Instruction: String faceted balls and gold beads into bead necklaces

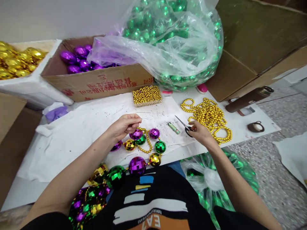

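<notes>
The person's left hand (126,125) is raised above a necklace (137,165), thumb and forefinger pressed together at the tips; whether a fine thread lies between them cannot be told. The right hand (200,132) has its fingers closed around the black handles of the scissors (182,121), whose blades point away from the body and toward the left. Whether the scissors are lifted or rest on the table cannot be told.

The necklace, of large purple, green and gold beads, runs from just under the left grip in a curve toward the person's body, with a loop of small gold beads inside the curve. The lighter (173,127) lies between the two grips, nearer the right one, just beside the scissors.

Just beyond the right hand and to its right is a heap of gold strands (208,113); farther right lie a bottle (249,99) and a roll (253,126). Ahead of the left grip, a tray (148,103) holds small gold beads. Behind the tray stands a box (110,83) of purple balls, with a clear bag (184,51) of green ones to its right.
</notes>
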Tool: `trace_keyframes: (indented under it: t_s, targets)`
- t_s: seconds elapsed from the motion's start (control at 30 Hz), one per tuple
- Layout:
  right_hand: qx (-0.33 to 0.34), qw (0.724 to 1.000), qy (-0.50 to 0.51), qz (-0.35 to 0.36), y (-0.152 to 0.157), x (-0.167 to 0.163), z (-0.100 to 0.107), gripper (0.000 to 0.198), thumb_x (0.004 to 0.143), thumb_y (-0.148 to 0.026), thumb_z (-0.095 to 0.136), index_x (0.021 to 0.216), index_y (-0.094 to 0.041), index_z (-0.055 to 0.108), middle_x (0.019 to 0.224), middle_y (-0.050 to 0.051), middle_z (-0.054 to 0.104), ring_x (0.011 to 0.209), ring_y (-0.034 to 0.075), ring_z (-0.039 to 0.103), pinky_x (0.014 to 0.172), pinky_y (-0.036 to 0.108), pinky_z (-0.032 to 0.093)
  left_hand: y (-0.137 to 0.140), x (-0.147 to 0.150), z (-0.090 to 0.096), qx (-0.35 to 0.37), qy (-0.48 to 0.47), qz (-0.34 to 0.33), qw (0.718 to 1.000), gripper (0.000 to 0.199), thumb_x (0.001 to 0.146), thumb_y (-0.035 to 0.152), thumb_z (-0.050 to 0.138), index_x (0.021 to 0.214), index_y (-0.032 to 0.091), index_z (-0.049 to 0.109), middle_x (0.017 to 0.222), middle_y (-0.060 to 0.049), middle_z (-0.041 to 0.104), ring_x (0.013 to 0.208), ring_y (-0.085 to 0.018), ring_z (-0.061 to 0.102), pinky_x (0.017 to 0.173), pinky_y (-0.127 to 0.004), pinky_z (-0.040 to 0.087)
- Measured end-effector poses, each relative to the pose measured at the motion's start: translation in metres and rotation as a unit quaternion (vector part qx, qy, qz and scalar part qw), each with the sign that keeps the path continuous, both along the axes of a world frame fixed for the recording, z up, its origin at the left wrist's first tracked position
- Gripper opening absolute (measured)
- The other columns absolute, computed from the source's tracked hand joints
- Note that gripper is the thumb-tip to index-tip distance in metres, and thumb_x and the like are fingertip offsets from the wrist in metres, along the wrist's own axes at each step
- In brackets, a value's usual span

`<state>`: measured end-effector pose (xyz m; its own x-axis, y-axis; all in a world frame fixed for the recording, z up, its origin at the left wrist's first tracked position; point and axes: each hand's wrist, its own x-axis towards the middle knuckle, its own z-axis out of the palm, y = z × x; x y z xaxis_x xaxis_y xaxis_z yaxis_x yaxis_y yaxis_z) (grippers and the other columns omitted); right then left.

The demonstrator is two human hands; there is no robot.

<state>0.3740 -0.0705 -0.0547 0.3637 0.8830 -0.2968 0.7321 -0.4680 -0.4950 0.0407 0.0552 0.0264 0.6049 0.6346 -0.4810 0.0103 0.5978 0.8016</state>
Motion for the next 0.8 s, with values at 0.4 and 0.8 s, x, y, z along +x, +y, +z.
trace_keyframes:
  t_s: [0.4,0.8]
  targets:
    - [0.079,0.796,0.6,0.009,-0.036,-0.043,0.033,0.058,0.076,-0.057,0.077,0.116,-0.018,0.063,0.079,0.002,0.058,0.062,0.012,0.052,0.053,0.026,0.041,-0.008,-0.013,0.0,0.011,0.03,0.014,0.999,0.024,0.069,0.023,0.08,0.069,0.013,0.058,0.048,0.006,0.046,0.036,0.001,0.028,0.038,-0.012,0.013]
    - [-0.071,0.739,0.667,0.066,-0.004,-0.087,0.02,0.051,0.081,-0.061,0.07,0.104,-0.016,0.063,0.068,0.0,0.058,0.052,0.009,0.051,0.039,0.018,0.032,-0.016,-0.017,0.005,0.027,0.045,0.009,0.999,0.028,0.069,0.027,0.08,0.068,0.014,0.056,0.049,0.006,0.045,0.037,0.002,0.029,0.039,-0.013,0.012]
